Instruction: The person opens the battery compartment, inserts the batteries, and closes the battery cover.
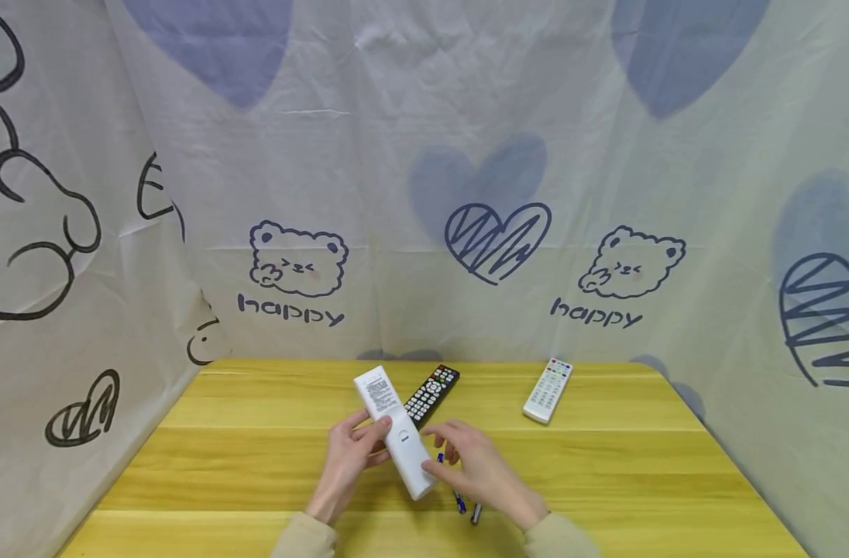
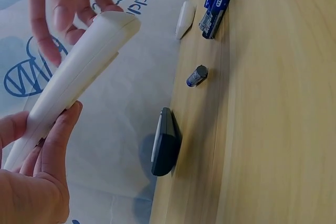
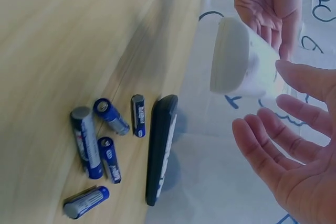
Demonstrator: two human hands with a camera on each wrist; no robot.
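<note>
A white remote control (image 1: 412, 459) is held up over the table, its back with printed text and a battery cover facing up. My left hand (image 1: 346, 453) grips its side, thumb on the back and fingers underneath, as the left wrist view shows too. At the near end of the remote is my right hand (image 1: 479, 466), fingers spread and loosely bent, thumb tip right at the remote's edge. In the right wrist view, several blue batteries (image 3: 86, 142) lie on the table below the hands. Some are hidden by the right hand in the head view.
Behind the held remote lies a black remote control (image 1: 431, 395). Another white remote control (image 1: 548, 391) lies farther right, buttons up. The wooden table (image 1: 641, 465) meets a printed cloth (image 1: 397, 302) at its back edge.
</note>
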